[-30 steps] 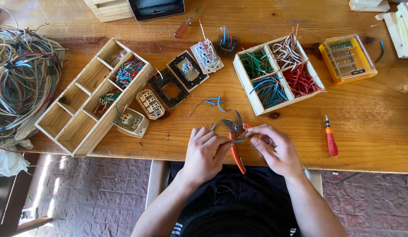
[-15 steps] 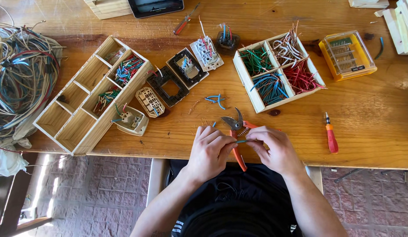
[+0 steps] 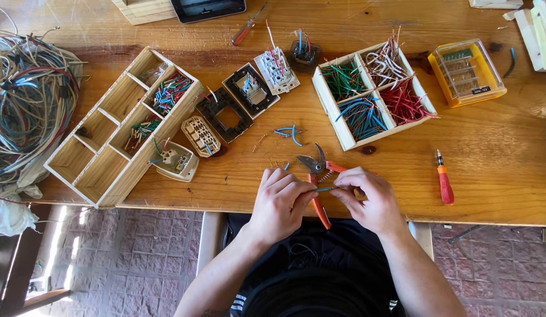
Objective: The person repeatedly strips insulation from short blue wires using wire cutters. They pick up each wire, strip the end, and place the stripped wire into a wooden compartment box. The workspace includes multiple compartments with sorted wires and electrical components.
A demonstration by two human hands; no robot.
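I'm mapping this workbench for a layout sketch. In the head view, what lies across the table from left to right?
Tangle of cables → long wooden divider tray → left hand → right hand → orange screwdriver → yellow bit case.

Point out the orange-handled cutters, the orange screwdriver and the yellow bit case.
orange-handled cutters (image 3: 315, 162), head view, on the metal blades.
orange screwdriver (image 3: 445, 184), head view, on the orange handle.
yellow bit case (image 3: 466, 71), head view, on the clear lid.
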